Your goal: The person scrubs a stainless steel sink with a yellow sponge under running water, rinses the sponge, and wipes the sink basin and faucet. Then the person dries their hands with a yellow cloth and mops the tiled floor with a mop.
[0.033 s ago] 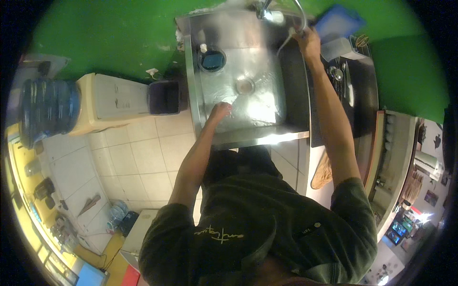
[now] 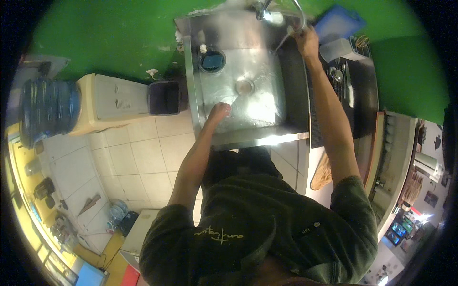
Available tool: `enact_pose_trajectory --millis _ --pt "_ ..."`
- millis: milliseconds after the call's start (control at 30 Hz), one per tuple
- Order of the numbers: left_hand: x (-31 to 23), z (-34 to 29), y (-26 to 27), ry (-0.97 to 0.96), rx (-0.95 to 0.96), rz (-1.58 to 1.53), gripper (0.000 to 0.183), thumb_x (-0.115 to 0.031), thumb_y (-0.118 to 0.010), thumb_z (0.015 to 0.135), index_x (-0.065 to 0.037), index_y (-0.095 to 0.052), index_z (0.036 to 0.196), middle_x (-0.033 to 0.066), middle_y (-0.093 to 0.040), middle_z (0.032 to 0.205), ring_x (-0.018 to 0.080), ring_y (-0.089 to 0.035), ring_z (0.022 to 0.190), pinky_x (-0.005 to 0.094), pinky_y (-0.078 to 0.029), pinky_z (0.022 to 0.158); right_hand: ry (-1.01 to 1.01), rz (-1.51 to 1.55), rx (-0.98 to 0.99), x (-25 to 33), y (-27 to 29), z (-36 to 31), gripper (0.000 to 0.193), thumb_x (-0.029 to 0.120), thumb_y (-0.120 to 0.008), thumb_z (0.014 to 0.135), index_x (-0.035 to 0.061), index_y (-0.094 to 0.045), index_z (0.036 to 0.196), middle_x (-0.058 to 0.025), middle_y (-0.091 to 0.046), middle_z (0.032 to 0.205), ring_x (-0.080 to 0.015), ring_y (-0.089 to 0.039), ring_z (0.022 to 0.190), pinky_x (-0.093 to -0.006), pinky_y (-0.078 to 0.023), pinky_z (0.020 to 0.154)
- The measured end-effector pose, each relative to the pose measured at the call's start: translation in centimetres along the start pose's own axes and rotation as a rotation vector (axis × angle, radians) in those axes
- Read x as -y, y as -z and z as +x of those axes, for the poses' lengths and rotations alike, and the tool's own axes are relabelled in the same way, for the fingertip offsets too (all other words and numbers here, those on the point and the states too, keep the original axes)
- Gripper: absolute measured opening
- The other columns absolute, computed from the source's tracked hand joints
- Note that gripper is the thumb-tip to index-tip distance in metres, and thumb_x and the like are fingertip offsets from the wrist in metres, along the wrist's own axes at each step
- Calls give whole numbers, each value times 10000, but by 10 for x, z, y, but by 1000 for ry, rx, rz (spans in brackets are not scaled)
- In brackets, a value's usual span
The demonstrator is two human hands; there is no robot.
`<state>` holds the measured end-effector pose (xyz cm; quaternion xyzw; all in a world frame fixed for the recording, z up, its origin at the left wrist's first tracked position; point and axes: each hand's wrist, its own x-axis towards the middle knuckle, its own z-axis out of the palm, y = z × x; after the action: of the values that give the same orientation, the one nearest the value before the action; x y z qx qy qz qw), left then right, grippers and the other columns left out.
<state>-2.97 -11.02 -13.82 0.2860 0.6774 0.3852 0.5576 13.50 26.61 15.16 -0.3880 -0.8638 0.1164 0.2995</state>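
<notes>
My right hand [image 2: 307, 42] is closed around the end of the curved faucet spout [image 2: 302, 18] at the sink's far right corner. A thin stream of water [image 2: 282, 42] runs from there into the steel sink [image 2: 265, 66]. Inside the basin's near left part, my left hand [image 2: 220, 112] hangs over the wet bottom with its fingers curled; whether they hold anything is hidden. Between the hands lies the round drain [image 2: 244, 86]. A dark round container [image 2: 211, 61] with bluish contents sits in the basin's far left corner.
Left of the sink stand a dark bin [image 2: 164, 97] and a water dispenser [image 2: 121, 97] with a blue bottle [image 2: 50, 112]. On the right are spoons [image 2: 338, 75], a white plastic container [image 2: 334, 49] and a blue board [image 2: 339, 23]. A brown oval board [image 2: 323, 172] lies nearer.
My right hand has tilted slightly at the spout, and the water stream has shifted a little. My left hand has barely moved.
</notes>
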Motion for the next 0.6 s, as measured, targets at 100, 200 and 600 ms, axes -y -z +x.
enact_pose_trajectory --millis 100,200,600 --pt "-5 -3 4 213 -52 -210 401 -308 -500 998 13 -671 1167 123 -745 1026 229 -710 888 337 -565 754 50 20 -63 -10 -13 20 320 218 -764 875 59 -711 1147 -206 -666 1075 -390 -660 977 -445 -522 860" --pt "2 4 9 187 -26 -226 435 -354 -477 1006 -11 -647 1212 119 -736 1109 227 -717 895 344 -560 748 6 3 -52 -18 -16 34 281 194 -762 857 69 -719 1105 -219 -683 1059 -409 -649 1001 -464 -516 878" --pt "-1 -3 6 209 -55 -253 442 -338 -451 1005 3 -643 1212 141 -741 1112 217 -721 853 346 -560 717 61 57 -4 -32 -1 47 336 156 -772 819 55 -708 1133 -225 -678 1072 -429 -647 997 -474 -519 885"
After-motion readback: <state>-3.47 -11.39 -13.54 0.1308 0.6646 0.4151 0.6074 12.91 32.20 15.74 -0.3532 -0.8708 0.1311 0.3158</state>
